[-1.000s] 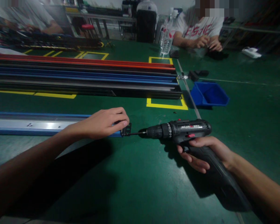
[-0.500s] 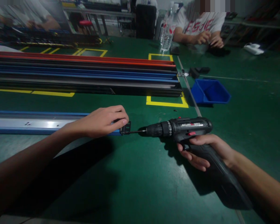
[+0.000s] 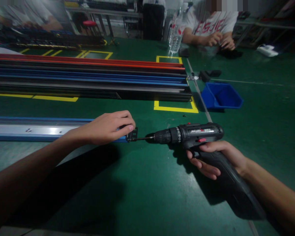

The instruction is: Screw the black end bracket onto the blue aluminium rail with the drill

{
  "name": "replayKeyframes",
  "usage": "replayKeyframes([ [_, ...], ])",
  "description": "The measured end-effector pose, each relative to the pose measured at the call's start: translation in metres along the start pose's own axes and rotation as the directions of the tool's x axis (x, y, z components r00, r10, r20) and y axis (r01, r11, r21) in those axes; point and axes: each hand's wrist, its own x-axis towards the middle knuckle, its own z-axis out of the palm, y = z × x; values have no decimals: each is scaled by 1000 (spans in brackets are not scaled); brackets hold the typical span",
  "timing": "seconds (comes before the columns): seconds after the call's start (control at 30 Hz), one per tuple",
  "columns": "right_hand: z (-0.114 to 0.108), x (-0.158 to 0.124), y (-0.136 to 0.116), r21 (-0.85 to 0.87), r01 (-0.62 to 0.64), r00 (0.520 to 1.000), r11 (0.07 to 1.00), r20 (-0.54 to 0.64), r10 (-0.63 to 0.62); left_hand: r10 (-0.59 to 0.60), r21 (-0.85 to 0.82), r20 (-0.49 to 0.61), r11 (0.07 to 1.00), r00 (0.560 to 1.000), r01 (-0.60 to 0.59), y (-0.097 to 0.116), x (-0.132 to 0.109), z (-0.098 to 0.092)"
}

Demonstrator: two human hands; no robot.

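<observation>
My right hand (image 3: pixel 211 160) is wrapped round the handle of a black cordless drill (image 3: pixel 194 132), a finger near its trigger. The drill's long thin bit (image 3: pixel 142 138) points left, its tip at the end of a blue and silver metal rail (image 3: pixel 39 130). At that end sits a small black slotted bracket (image 3: pixel 133 133). My left hand (image 3: pixel 110 127) lies over the rail's end with its fingers curled and closed on the rail and bracket; the fingertips' exact contact is partly hidden.
Long red, black and blue rails (image 3: pixel 113 78) lie side by side behind. A blue bin (image 3: pixel 222 96) stands right of them, and a small dark screw-like piece (image 3: pixel 185 115) lies nearer. Clear bottles (image 3: pixel 175 36) stand farther back. A person (image 3: pixel 213 26) sits across the table, hands together.
</observation>
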Motion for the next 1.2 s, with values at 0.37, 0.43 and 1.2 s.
replayKeyframes([
  [0.37,1,0,-1,-21,-5,1000,1000,-26,4,1,-3,2,1000,1000,-1,-1,0,1],
  [0.43,2,0,0,-19,0,999,1000,-34,-1,3,-2,3,1000,1000,-3,-1,0,1],
  [1.2,0,1,1,-54,-4,999,999,-48,1,8,-4,3,1000,1000,-8,0,1,0],
])
